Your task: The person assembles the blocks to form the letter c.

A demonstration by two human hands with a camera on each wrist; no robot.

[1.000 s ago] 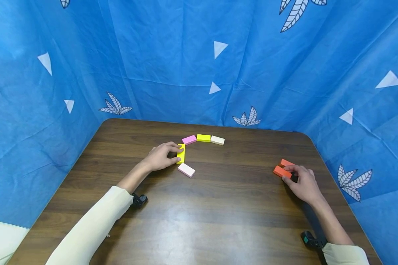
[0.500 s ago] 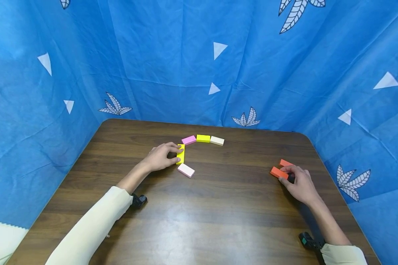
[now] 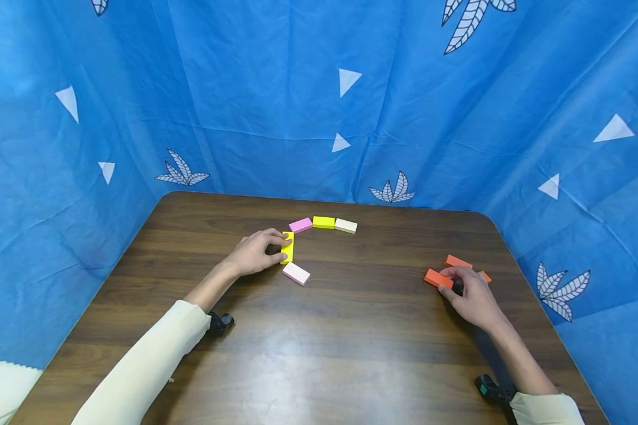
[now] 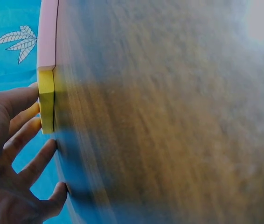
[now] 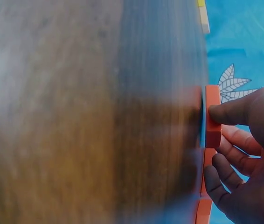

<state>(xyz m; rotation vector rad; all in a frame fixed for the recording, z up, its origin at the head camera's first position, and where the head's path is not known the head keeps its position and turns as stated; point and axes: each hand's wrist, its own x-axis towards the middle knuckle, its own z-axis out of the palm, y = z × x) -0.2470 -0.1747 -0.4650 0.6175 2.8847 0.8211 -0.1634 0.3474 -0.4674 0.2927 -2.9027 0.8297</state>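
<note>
While the right hand (image 3: 470, 298) pinches an orange block (image 3: 436, 278) between thumb and fingertips on the right side of the table (image 3: 324, 336), its fingers cover that block's right end; whether the block touches the wood is hard to make out. On the left, the left hand (image 3: 252, 254) has its fingers spread, thumb and fingertips resting on a yellow block (image 3: 289, 250) and partly hiding it. Both blocks are plain, bright, straight-edged oblongs, each lying flat side up. Just beyond the orange one lies a second orange block (image 3: 457, 261); a third orange block (image 3: 485, 276) is mostly hidden behind the hand. Near the yellow one's near end sits a pale pink block (image 3: 296, 274), and past its far end a pink block (image 3: 300, 225), another yellow block (image 3: 324, 222) and a cream block (image 3: 346, 226) form a curve. Both pale sleeves (image 3: 143, 366) are cut off by the lower edge, before a blue curtain (image 3: 276, 88)
</note>
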